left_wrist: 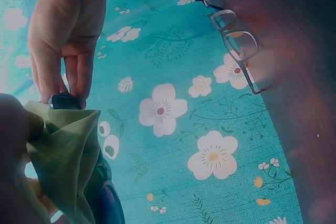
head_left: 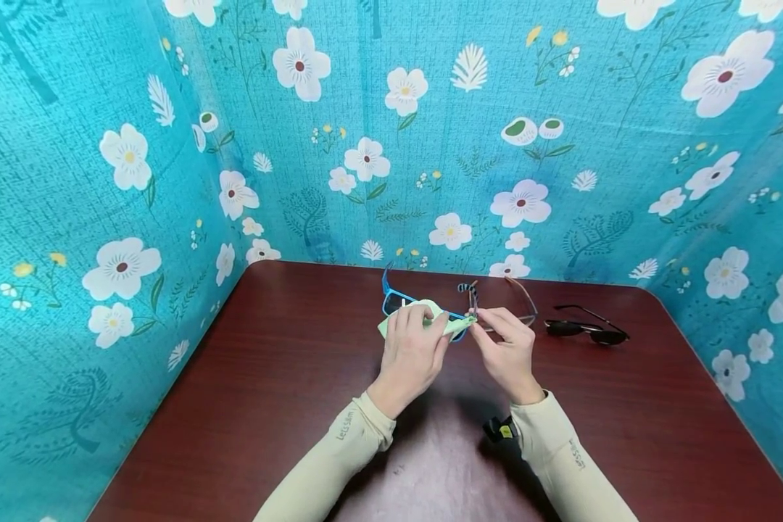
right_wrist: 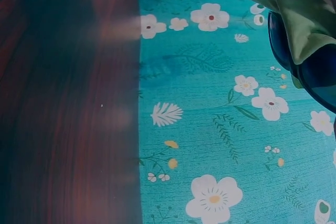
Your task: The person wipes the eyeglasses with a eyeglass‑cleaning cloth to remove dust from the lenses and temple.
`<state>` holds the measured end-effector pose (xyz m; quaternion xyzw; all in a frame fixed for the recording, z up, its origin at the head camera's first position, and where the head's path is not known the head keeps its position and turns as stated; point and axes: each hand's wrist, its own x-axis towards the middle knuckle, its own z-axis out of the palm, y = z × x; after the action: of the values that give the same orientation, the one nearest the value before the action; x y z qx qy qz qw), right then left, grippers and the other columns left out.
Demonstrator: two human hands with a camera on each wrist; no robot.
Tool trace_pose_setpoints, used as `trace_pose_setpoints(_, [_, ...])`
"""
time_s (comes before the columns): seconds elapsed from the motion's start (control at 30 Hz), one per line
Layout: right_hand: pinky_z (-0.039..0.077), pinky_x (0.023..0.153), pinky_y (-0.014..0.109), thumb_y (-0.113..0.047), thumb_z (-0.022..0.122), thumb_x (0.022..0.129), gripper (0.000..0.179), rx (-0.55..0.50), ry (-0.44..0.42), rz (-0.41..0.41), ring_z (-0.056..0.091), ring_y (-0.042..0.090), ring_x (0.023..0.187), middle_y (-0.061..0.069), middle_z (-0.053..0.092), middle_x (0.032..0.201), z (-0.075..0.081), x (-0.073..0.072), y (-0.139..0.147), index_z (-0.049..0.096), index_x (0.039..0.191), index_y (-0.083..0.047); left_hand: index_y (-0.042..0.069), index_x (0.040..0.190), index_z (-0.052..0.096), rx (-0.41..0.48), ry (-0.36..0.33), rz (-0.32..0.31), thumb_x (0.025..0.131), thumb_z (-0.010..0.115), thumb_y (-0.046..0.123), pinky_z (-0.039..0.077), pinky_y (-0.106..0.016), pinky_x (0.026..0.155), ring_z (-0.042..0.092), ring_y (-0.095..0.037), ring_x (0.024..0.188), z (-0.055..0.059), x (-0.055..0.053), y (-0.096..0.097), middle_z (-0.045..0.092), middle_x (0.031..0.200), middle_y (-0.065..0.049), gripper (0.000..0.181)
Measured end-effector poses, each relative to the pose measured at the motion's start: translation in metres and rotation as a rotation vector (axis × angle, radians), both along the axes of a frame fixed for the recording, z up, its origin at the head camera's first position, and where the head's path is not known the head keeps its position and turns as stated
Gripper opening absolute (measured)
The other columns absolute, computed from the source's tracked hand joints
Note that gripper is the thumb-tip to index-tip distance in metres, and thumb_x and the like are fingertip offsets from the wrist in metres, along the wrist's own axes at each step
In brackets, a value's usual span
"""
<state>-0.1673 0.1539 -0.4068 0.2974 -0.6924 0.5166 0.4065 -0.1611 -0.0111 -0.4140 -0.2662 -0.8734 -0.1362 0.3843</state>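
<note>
Blue-framed sunglasses are held up between both hands over the table, with one temple pointing away. My left hand grips a light green cloth folded over the front of the frame. The cloth hides part of the lenses. At the other end of the sunglasses, my right hand pinches the frame near its corner between thumb and fingers. In the left wrist view, the right hand's fingers meet the dark frame end just past the cloth. Dark lenses show under the cloth in the right wrist view.
Clear-lensed eyeglasses lie on the table just behind the right hand. Farther right are black sunglasses with temples unfolded. The dark red table meets a blue flowered cloth wall at the back and sides.
</note>
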Motion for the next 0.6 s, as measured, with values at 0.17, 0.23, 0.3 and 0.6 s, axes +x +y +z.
trace_pose_setpoints(0.17, [0.051,0.070,0.017,0.028,0.066,0.065,0.029,-0.007,-0.005,-0.004,0.062,0.003,0.079,0.024,0.064,0.081,0.0007,0.0023,-0.0010,0.068,0.092,0.016,0.014,0.109,0.069,0.017,0.033,0.023,0.088,0.065,0.025,0.039,-0.037,0.077,0.050,-0.020,0.084,-0.0004,0.0014,0.0025,0.054,0.092,-0.001,0.024])
trace_pose_setpoints(0.23, [0.051,0.070,0.017,0.028,0.066,0.064,0.029,-0.011,0.000,-0.007,0.062,0.003,0.079,0.024,0.064,0.081,0.0010,0.0027,-0.0018,0.068,0.091,0.016,0.013,0.107,0.069,0.020,0.058,0.022,0.087,0.066,0.024,0.040,-0.037,0.078,0.051,-0.020,0.085,-0.0010,0.0023,0.0032,0.057,0.093,0.000,0.023])
trace_pose_setpoints(0.3, [0.050,0.070,0.016,0.028,0.066,0.064,0.028,-0.016,0.009,-0.020,0.062,0.003,0.078,0.024,0.064,0.080,0.0011,0.0028,-0.0023,0.068,0.090,0.017,0.013,0.106,0.069,0.023,0.085,0.021,0.085,0.066,0.023,0.041,-0.038,0.080,0.053,-0.020,0.087,-0.0016,0.0035,0.0037,0.060,0.094,0.000,0.023])
trace_pose_setpoints(0.6, [0.049,0.067,0.014,0.029,0.069,0.062,0.028,-0.020,0.046,-0.058,0.064,0.020,0.071,0.026,0.064,0.080,0.0026,0.0020,-0.0021,0.068,0.087,0.017,0.004,0.118,0.063,-0.042,0.074,-0.008,0.089,0.049,0.020,0.032,-0.045,0.105,0.051,-0.026,0.119,-0.0088,0.0075,0.0050,0.063,0.119,-0.009,0.036])
